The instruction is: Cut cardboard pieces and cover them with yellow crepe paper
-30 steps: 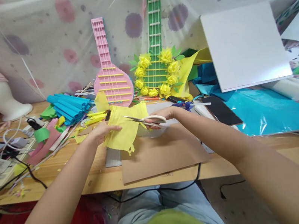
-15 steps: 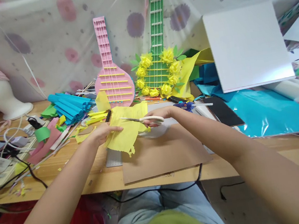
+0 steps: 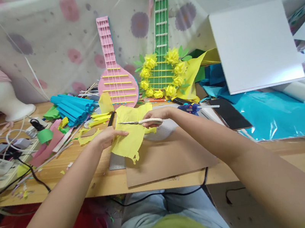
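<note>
My left hand [image 3: 111, 135] pinches the left edge of a yellow sheet of crepe paper [image 3: 129, 142], its thumb lying on top. The sheet has a ragged lower end and hangs over a brown cardboard sheet [image 3: 165, 160]. In my right hand [image 3: 156, 118] is a pair of scissors [image 3: 152, 121] with white handles. Their blades point left across the yellow paper toward my left thumb and look nearly closed. Some of my right fingers are hidden behind the handles.
A pink paper guitar [image 3: 117, 85] and a green one [image 3: 162, 66] with yellow flowers lean at the back. Rolled blue paper [image 3: 73, 108] and a power strip [image 3: 10, 163] lie left. A glue gun [image 3: 189, 108], black phone [image 3: 229, 113] and blue packet [image 3: 280, 117] lie right.
The scissor blades have come closer together and dipped slightly toward my left thumb. My left hand keeps its hold on the yellow paper. The whole view has shifted a little.
</note>
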`<control>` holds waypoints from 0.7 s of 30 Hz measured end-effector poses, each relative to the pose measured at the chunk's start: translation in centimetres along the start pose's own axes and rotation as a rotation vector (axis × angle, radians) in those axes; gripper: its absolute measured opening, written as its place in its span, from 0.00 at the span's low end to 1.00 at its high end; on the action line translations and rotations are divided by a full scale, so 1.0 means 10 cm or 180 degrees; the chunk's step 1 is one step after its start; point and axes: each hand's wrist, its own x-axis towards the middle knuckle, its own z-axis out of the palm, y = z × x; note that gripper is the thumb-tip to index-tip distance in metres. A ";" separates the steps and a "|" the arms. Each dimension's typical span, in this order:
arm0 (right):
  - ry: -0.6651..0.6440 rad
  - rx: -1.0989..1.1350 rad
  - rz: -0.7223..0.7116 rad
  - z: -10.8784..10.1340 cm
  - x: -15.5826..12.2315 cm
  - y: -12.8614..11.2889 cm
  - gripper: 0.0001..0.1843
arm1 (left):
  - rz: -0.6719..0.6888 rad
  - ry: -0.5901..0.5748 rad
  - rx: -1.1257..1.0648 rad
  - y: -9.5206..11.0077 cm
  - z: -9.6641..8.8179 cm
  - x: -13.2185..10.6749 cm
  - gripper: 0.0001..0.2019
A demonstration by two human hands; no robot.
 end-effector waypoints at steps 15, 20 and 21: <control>-0.0270 0.0116 0.0134 0.13 -0.04 -0.11 0.30 | -0.0157 -0.0128 0.0191 0.05 0.08 -0.10 0.27; -0.0015 -0.0077 0.0108 0.13 0.02 -0.11 0.28 | -0.0114 -0.0253 0.0190 0.02 0.09 -0.06 0.29; -0.0017 -0.0080 0.0068 0.13 0.02 -0.09 0.28 | -0.0137 -0.0227 0.0208 0.02 0.08 -0.06 0.28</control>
